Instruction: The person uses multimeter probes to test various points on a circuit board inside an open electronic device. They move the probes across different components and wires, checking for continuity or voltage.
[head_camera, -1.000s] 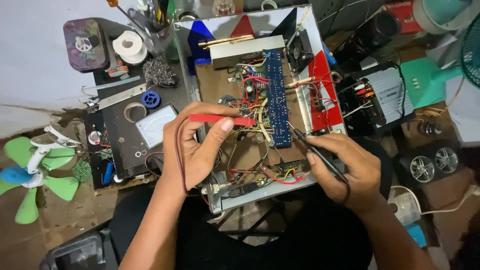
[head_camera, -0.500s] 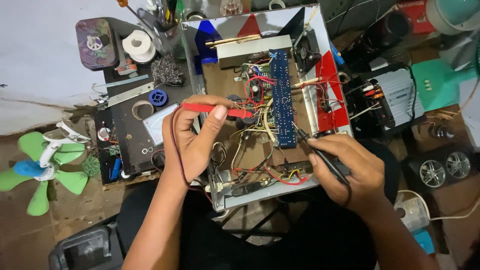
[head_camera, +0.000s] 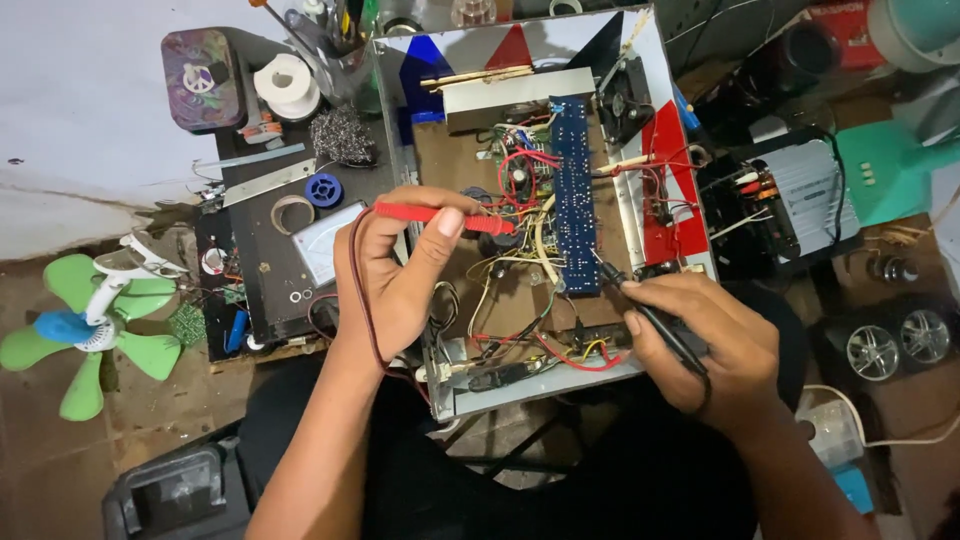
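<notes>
The left hand (head_camera: 400, 270) pinches a red test probe (head_camera: 440, 217) between thumb and fingers, its tip lying over the wiring beside the long blue circuit board (head_camera: 572, 190). The right hand (head_camera: 710, 345) grips a black test probe (head_camera: 650, 315), tip touching the board's lower end. Both reach into the open metal chassis (head_camera: 540, 385); a green fan (head_camera: 80, 320) lies well apart at left.

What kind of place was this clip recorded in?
Most likely a small electronics repair bench. An opened metal case shows a blue circuit board and loose wiring. The left hand holds a red test probe, the right hand a black probe.
</notes>
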